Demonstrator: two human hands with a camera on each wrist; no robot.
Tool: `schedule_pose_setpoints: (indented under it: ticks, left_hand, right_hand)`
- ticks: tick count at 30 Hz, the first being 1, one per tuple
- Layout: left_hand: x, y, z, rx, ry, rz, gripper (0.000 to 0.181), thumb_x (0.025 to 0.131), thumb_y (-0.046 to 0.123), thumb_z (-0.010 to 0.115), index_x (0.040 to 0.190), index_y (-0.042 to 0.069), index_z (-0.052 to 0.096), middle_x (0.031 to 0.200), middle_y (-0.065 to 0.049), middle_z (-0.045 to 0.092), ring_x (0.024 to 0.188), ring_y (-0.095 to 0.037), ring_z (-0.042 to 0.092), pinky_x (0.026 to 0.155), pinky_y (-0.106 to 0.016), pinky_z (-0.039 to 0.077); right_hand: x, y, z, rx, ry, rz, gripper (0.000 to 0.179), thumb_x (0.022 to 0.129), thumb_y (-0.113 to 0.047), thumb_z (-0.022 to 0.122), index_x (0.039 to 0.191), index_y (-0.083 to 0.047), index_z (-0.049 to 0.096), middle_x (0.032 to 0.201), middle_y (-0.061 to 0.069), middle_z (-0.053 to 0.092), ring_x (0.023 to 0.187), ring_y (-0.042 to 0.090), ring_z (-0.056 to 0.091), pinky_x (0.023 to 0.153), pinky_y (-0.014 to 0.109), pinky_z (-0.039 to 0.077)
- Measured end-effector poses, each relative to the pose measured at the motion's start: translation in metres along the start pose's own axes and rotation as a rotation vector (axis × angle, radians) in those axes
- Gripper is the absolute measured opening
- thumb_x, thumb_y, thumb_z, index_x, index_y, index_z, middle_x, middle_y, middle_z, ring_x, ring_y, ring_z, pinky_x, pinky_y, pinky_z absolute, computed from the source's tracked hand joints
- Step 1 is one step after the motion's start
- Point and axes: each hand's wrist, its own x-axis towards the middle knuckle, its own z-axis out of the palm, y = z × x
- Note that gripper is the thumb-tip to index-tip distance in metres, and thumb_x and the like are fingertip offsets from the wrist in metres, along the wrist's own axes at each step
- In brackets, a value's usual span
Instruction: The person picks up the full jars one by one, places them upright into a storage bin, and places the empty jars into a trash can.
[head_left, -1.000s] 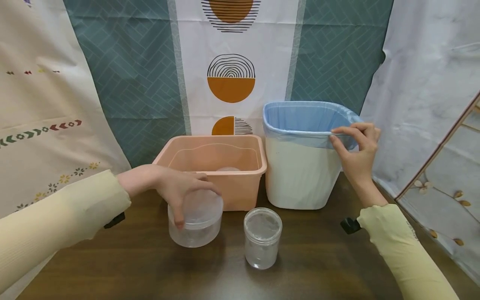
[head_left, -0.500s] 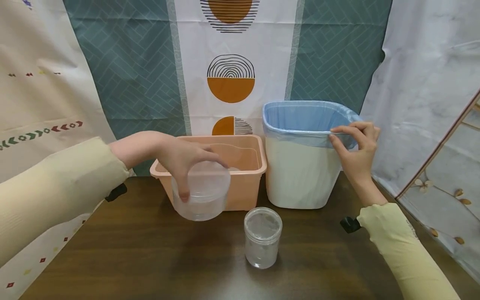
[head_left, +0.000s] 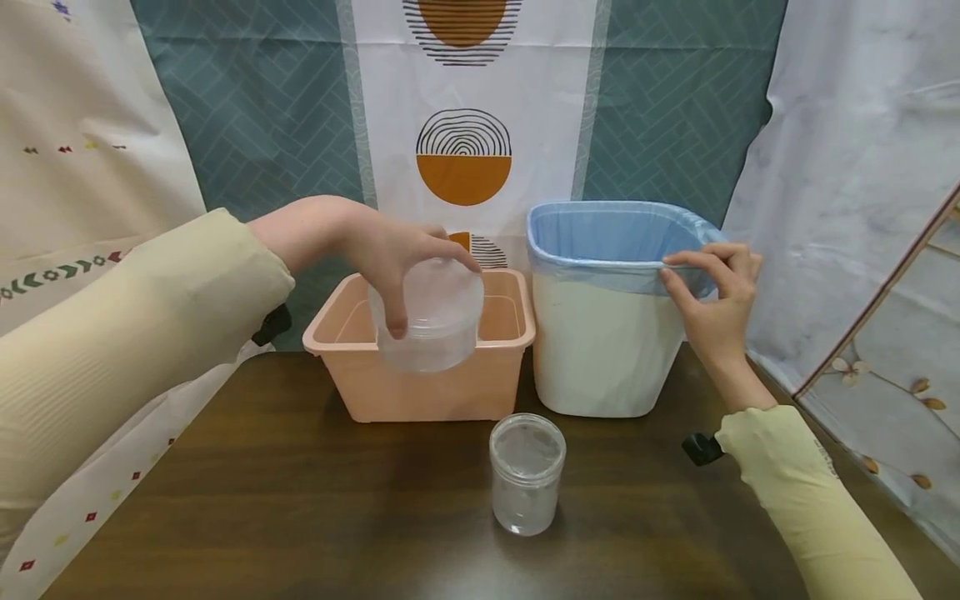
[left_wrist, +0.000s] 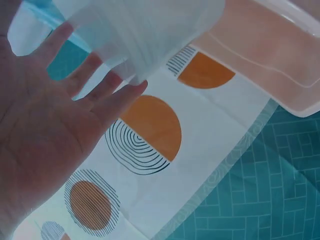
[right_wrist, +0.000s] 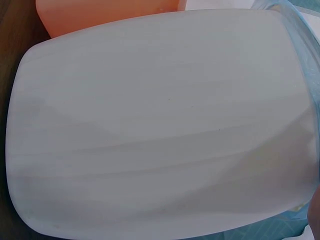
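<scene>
My left hand (head_left: 386, 258) grips a wide, clear plastic jar (head_left: 438, 329) from above, thumb on the near side. The jar is raised off the table and overlaps the front rim of the peach plastic tub (head_left: 420, 396) in the head view. From the left wrist, the jar (left_wrist: 155, 30) shows in the fingers, with the tub (left_wrist: 270, 55) beyond. On the right, my right hand (head_left: 720, 304) pinches the edge of a blue bin liner (head_left: 592, 233) at the rim of a white bin (head_left: 600, 350). The right wrist view is mostly the bin's side (right_wrist: 160, 120).
A smaller clear lidded jar (head_left: 527, 479) stands upright on the dark wooden table (head_left: 300, 500), in front of the tub and bin. Tub and bin stand side by side against a patterned cloth backdrop (head_left: 277, 108). A pale cloth (head_left: 847, 167) hangs at the right.
My left hand has lifted the wide jar off the table, up and rightward to the tub's front rim. My right hand stays at the bin's rim.
</scene>
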Motion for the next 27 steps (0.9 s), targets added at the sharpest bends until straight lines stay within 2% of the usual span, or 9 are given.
schedule_pose_setpoints:
  ticks: [6,9,13,19,27]
  left_hand:
    - [0.000,-0.003,-0.011,-0.018,0.033,-0.039,0.104,0.072,0.023,0.087,0.151,0.042,0.023,0.161,-0.005,0.012,0.139,-0.035,0.026,0.104,-0.051,0.045]
    - [0.002,-0.005,-0.017,-0.016,0.069,-0.045,0.106,0.072,0.022,0.087,0.152,0.044,0.021,0.162,-0.004,0.010,0.141,-0.034,0.025,0.105,-0.051,0.045]
    - [0.003,-0.009,-0.026,0.024,0.135,-0.030,0.108,0.071,0.021,0.087,0.153,0.041,0.020,0.161,-0.005,0.014,0.139,-0.033,0.028,0.103,-0.051,0.046]
    - [0.006,-0.009,-0.042,0.061,0.218,-0.014,0.110,0.070,0.021,0.087,0.154,0.038,0.019,0.156,-0.007,0.018,0.138,-0.032,0.025,0.106,-0.052,0.044]
    - [0.012,-0.011,-0.055,0.045,0.312,0.003,0.111,0.071,0.017,0.087,0.155,0.038,0.019,0.161,-0.007,0.013,0.142,-0.032,0.021,0.111,-0.053,0.039]
  right_hand:
    - [-0.001,0.000,0.001,0.000,-0.004,0.003,0.014,0.078,0.002,0.073,0.089,0.010,0.072,0.096,-0.025,0.047,0.097,0.000,0.037,0.097,0.023,0.022]
    - [-0.001,0.000,0.001,-0.002,-0.003,0.004,0.014,0.078,0.002,0.073,0.089,0.010,0.072,0.096,-0.025,0.047,0.098,-0.001,0.037,0.097,0.023,0.022]
    - [-0.001,0.001,0.001,-0.010,-0.001,0.000,0.013,0.078,0.002,0.073,0.088,0.010,0.073,0.096,-0.025,0.047,0.098,-0.001,0.037,0.097,0.023,0.022]
    - [-0.002,0.001,0.001,-0.003,-0.009,-0.003,0.013,0.078,0.003,0.073,0.089,0.010,0.072,0.097,-0.025,0.046,0.098,0.000,0.036,0.097,0.023,0.021]
    - [-0.002,0.000,0.001,-0.002,0.000,-0.006,0.012,0.078,0.003,0.073,0.088,0.010,0.072,0.097,-0.025,0.047,0.098,0.000,0.037,0.096,0.023,0.022]
